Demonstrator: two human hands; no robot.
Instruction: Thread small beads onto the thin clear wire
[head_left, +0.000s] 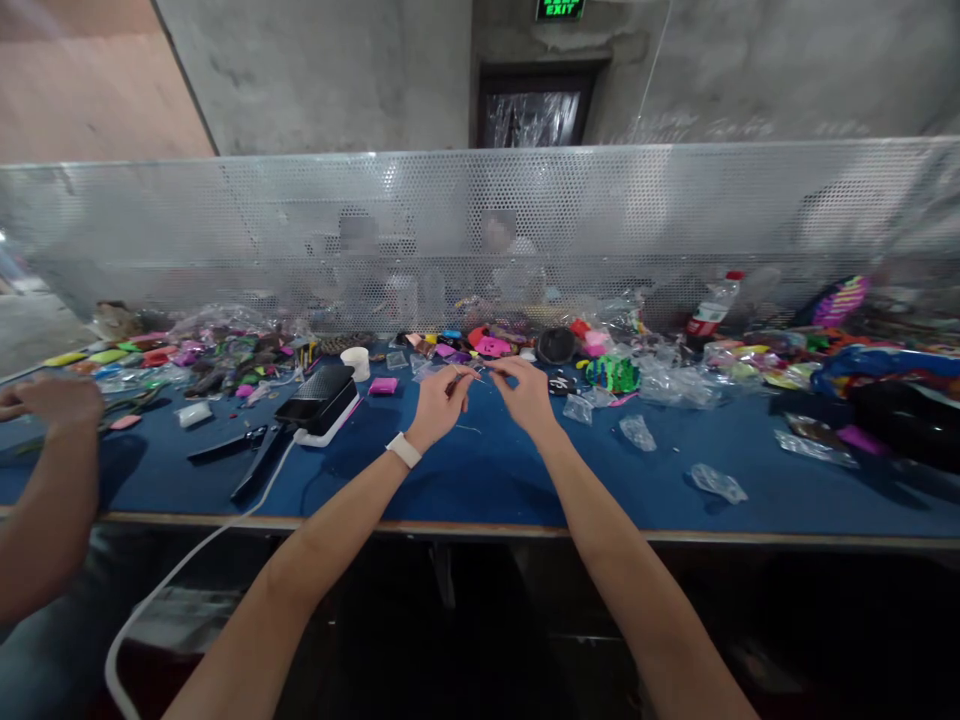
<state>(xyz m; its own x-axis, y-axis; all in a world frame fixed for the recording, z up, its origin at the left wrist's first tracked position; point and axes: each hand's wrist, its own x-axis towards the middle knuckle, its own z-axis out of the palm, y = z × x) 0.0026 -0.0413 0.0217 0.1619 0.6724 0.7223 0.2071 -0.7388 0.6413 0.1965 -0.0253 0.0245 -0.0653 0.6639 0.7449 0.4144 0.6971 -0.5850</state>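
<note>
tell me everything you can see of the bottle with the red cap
The bottle looks like clear plastic, with a red cap on and a red label bearing white marks too blurred to read. Below the label it looks dark, perhaps from liquid. It stands roughly upright, its top leaning right in this wide view, toward the back right of the blue table, before the perforated screen. Clear wrappers lie near its base; contact is unclear.

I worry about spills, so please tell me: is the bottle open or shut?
Shut: the bottle has its red cap on top. How tightly it is screwed, I cannot tell.
</note>
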